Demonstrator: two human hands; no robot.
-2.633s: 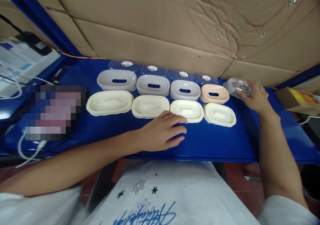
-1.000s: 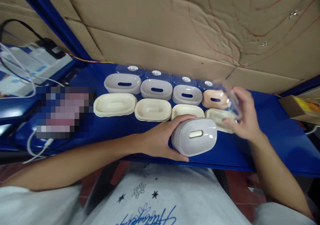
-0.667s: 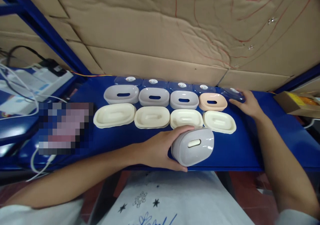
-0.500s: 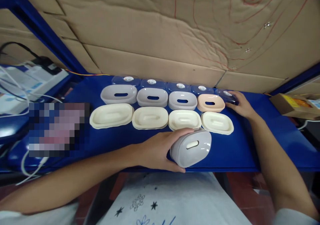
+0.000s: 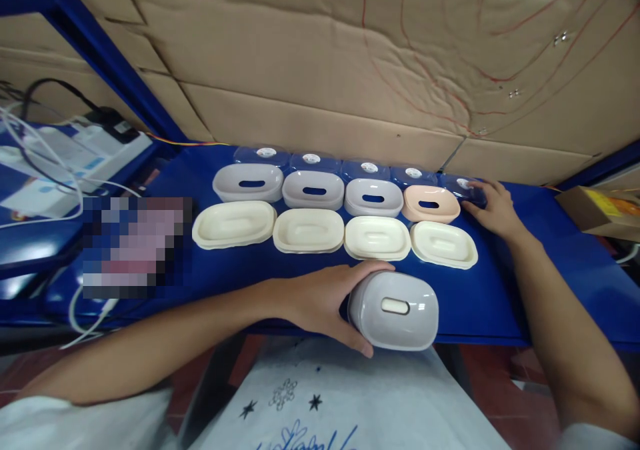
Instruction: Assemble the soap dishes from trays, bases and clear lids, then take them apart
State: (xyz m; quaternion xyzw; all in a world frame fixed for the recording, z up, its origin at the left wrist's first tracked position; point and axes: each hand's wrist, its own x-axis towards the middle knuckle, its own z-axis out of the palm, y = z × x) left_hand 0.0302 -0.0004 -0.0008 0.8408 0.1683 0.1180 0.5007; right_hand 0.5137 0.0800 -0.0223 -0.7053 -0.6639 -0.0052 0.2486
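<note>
My left hand (image 5: 333, 307) is closed round the side of a grey oval soap dish (image 5: 420, 313), held at the table's front edge with its slotted face towards me. A cream piece shows through its slot. At the back right, my right hand (image 5: 493, 210) has its fingers round the end of a clear lid (image 5: 463, 187) with a white sticker. To its left stand a peach slotted tray (image 5: 407, 209) and several grey slotted trays (image 5: 353, 205). In front of them is a row of cream oval bases (image 5: 309, 242).
More clear lids (image 5: 367, 168) line the back, below a cardboard wall (image 5: 320, 113). On the left of the blue table (image 5: 240, 267) are a blurred-out device (image 5: 137, 250), white cables and a power strip (image 5: 100, 173). An open cardboard box (image 5: 597, 213) is at the right.
The grey soap dish in my left hand has turned more level and come nearer to me. My right hand stays at the clear lid. The whole view has shifted slightly.
</note>
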